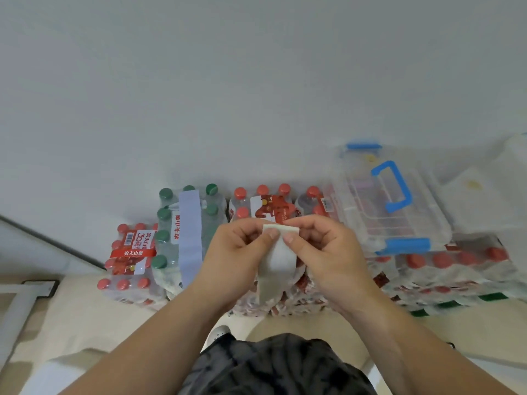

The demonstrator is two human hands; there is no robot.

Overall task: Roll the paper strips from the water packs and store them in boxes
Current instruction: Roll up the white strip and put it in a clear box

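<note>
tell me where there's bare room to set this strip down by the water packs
Free: beige floor left of the red-capped pack and in front of the packs on the right. The clear box lid has flat room beside its blue handle. Crowded: the pack tops, all caps.

White paper strip [278, 259] hanging, top end folded.

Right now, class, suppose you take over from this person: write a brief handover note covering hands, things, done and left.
Left hand and right hand both pinch the top end of a white paper strip; the rest hangs loose.
Clear box sits on the red-capped packs at right, lid on.
Another strip lies across the green-capped pack.
Done: strip in hand.
Left: roll it, box it.
</note>
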